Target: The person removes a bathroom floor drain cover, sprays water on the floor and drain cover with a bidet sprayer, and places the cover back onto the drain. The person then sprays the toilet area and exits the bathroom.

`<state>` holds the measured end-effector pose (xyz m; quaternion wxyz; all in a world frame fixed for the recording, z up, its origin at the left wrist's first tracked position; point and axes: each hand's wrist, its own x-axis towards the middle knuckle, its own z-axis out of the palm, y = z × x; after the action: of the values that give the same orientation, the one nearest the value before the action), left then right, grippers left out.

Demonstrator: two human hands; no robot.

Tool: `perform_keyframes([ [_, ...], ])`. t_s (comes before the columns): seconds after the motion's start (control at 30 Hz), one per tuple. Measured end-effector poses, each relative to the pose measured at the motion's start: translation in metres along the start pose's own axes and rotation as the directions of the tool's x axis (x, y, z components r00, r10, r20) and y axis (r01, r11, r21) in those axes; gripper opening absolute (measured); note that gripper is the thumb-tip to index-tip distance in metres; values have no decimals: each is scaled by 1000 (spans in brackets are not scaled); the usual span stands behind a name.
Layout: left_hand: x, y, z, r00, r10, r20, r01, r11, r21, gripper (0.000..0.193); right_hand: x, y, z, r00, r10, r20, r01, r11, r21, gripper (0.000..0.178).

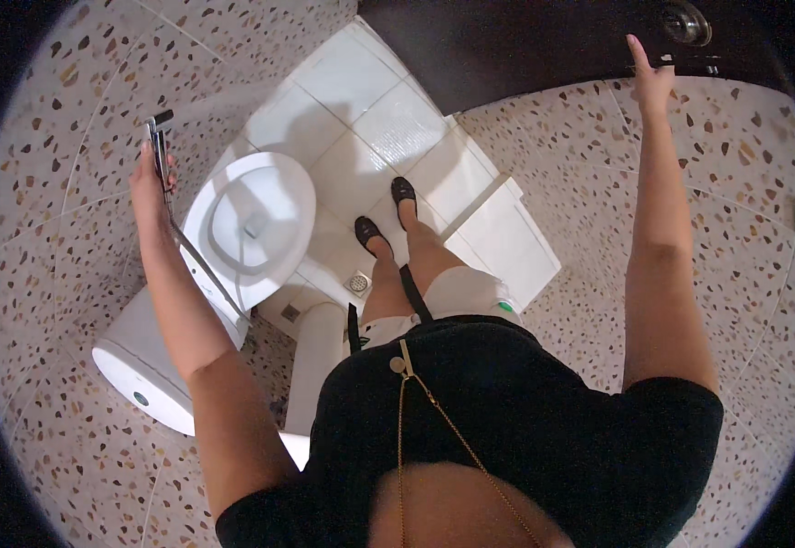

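A chrome handheld bidet sprayer (159,142) is gripped in my left hand (148,190), raised beside the white toilet (299,203). Its metal hose (198,263) trails down past my forearm toward the side of the toilet. The toilet seat is up and the bowl is exposed. My right hand (655,87) is stretched far out at the edge of the dark door (525,46), close to small metal latch parts (712,70). Its thumb points upward while the other fingers are curled and mostly hidden, so what they grip is unclear.
A round metal knob (687,22) sits on the door. Speckled terrazzo walls (544,146) surround me. White floor tiles (324,146) lie under my feet, with a floor drain (357,282) near the toilet. A low white ledge (482,206) crosses the floor to the right.
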<state>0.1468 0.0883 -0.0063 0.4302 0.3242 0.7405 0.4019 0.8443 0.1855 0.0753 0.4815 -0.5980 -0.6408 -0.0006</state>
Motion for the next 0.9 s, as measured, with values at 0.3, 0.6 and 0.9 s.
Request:
perform_keyframes([
  [0.3,5,-3,38,983,-49,178,52,999,-13,41,-1,5,1,998,45,44,-45,999,4,35],
  [0.6,0,-14,70,921,-139,363,143,990,15,41,-2,0,1,997,59,53,-64,993,96,29],
  [0.9,-13,-29,98,860,-181,477,223,974,-32,44,-8,-29,8,996,60,65,-59,998,-26,36],
])
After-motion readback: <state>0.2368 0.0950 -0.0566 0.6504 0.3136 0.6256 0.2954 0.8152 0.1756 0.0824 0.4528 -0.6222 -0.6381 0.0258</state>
